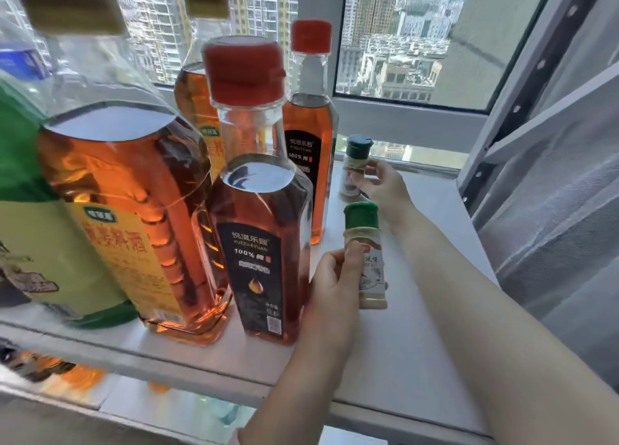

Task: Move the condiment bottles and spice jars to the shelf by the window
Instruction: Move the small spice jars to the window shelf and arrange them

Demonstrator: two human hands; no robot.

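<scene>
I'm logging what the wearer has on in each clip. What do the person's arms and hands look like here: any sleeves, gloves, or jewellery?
Both forearms are bare as far as the frame shows, with no sleeves in view. The left hand and right hand wear no gloves, and no rings, watch or bracelets are visible. Fingernails look short and unpainted.

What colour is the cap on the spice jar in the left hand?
Green, seen clearly in the head view: the spice jar in the left hand.

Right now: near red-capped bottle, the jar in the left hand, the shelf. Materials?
Red-capped bottle: clear, glossy, glass or hard plastic; amber liquid shows through.
Spice jar: clear, likely plastic, pale powder visible; matte green cap.
Shelf: smooth white, material unclear.
</scene>
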